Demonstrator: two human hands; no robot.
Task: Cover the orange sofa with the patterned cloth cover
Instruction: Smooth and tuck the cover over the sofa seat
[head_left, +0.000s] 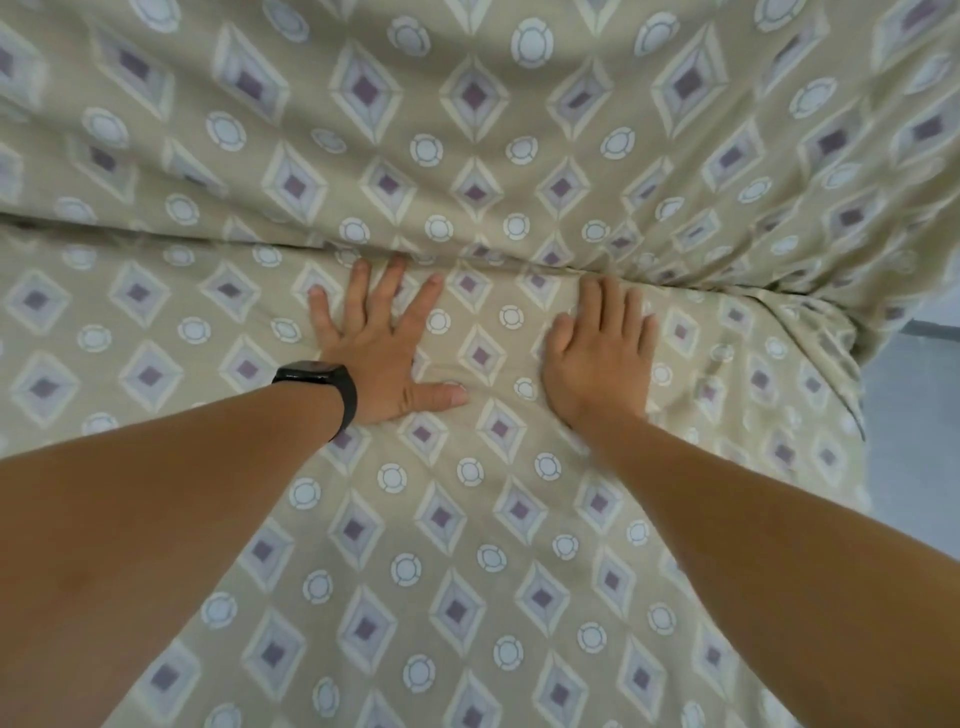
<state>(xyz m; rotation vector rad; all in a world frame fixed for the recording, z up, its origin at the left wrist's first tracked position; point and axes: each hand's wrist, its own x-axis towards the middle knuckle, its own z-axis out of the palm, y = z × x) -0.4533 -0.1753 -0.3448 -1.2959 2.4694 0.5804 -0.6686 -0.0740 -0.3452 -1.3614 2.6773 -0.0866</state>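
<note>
The patterned cloth cover (467, 130), beige with purple diamonds and pale circles, fills almost the whole head view and hides the orange sofa beneath it. It drapes over the backrest above and the seat below, with a crease (493, 260) running between them. My left hand (384, 348), with a black watch on its wrist, lies flat on the seat cloth, fingers spread and fingertips at the crease. My right hand (597, 353) presses flat beside it, fingers straight and pointing into the crease.
The cloth bunches into folds at the right end of the crease (810, 296) and hangs down over the sofa's right side. A strip of pale grey floor (919, 415) shows at the right edge.
</note>
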